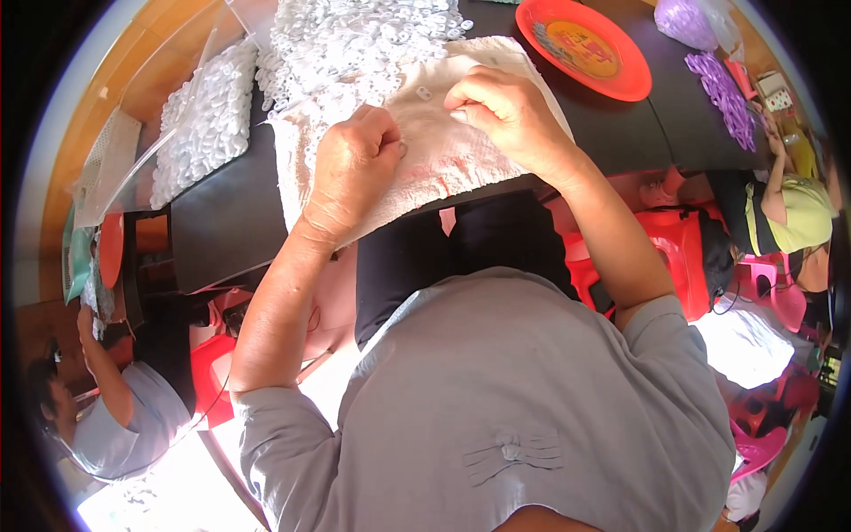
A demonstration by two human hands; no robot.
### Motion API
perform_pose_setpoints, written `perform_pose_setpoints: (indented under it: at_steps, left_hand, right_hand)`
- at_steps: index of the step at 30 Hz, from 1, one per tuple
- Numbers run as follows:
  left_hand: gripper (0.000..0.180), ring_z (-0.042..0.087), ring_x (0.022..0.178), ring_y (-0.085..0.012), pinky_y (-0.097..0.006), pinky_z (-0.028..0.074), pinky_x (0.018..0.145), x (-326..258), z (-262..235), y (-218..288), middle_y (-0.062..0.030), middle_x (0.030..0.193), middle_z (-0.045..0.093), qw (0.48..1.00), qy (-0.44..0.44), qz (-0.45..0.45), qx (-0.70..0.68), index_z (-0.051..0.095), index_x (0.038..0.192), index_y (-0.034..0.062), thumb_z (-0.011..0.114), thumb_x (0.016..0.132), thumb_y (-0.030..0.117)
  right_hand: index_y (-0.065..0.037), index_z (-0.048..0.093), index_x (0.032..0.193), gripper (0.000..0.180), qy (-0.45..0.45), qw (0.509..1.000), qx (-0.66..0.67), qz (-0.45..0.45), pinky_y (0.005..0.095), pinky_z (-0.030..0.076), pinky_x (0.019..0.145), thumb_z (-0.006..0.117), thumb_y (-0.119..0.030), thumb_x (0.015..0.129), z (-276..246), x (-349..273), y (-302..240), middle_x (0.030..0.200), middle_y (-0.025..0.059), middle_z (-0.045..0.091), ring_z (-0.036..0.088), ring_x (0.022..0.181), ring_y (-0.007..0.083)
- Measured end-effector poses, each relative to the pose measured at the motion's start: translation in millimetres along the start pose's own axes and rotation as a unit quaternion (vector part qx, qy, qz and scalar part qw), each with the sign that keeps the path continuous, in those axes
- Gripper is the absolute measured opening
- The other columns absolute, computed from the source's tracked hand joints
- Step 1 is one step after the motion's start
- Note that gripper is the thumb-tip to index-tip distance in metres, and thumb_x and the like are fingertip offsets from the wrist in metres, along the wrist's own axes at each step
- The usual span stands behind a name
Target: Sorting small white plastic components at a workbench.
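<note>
A pale towel (417,173) with reddish marks near its front edge lies on the dark table under both hands. Its far left part is covered by a heap of small white plastic pieces (341,44), oval with holes. My left hand (353,164) is closed over the towel's left side, just in front of the heap. To the right, my right hand (510,115) is curled with thumb and forefinger pinched together. Whatever either hand holds is hidden or too small to name. Between them, a little farther off, one loose white piece (424,92) rests on the towel.
A clear bag packed with white pieces (208,120) lies left of the heap. An orange-red plate (585,49) stands at the far right, with purple strung pieces (720,99) beyond it. Other people sit at both sides, near red stools (683,253).
</note>
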State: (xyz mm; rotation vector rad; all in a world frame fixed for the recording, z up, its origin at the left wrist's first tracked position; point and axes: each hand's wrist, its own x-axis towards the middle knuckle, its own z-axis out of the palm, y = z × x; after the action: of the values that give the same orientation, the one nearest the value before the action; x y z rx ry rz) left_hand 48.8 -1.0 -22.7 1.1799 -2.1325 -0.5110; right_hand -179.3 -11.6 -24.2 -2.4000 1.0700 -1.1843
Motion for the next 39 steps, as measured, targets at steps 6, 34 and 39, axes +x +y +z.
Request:
perform_pose_setpoints:
  at_steps: [6, 34, 39]
  left_hand:
    - [0.005, 0.063, 0.074, -0.0336, -0.041, 0.05, 0.067, -0.3, 1.5, -2.7, -0.0113, 0.084, 0.062, 0.999, -0.008, 0.031, 0.027, 0.061, 0.079, 0.0056, 0.065, 0.076, 0.005]
    - [0.015, 0.051, 0.052, -0.0122, -0.022, 0.036, 0.044, 15.4, -38.3, 3.1, -0.0084, 0.07, 0.061, 0.8, 0.004, -0.284, -0.528, 0.063, 0.089, -0.0037, 0.062, 0.084, 0.01]
    - [0.015, 0.053, 0.057, -0.0122, -0.024, 0.039, 0.047, 15.2, -39.1, 6.9, -0.0055, 0.071, 0.061, 0.806, 0.019, -0.298, -0.511, 0.065, 0.088, -0.0027, 0.062, 0.086, 0.012]
  right_hand:
    - [-0.001, 0.064, 0.095, 0.012, -0.018, 0.996, 0.057, 0.061, 0.0257, 0.047, 0.073, 0.06, 0.004, 0.084, 3.3, 2.8, -0.2, 0.089, 0.0036, 0.064, 0.058, 0.079, 0.0118]
    - [0.001, 0.064, 0.096, 0.01, -0.04, 0.956, 0.271, 0.101, 0.0234, 0.048, 0.074, 0.065, -0.001, 0.086, 23.8, 49.1, -36.8, 0.087, 0.0016, 0.065, 0.059, 0.082, 0.0072]
    - [0.002, 0.064, 0.09, 0.007, -0.002, 0.951, 0.292, 0.103, 0.024, 0.048, 0.071, 0.066, -0.002, 0.085, 35.1, 50.2, -26.8, 0.081, 0.0026, 0.065, 0.059, 0.077, 0.0076]
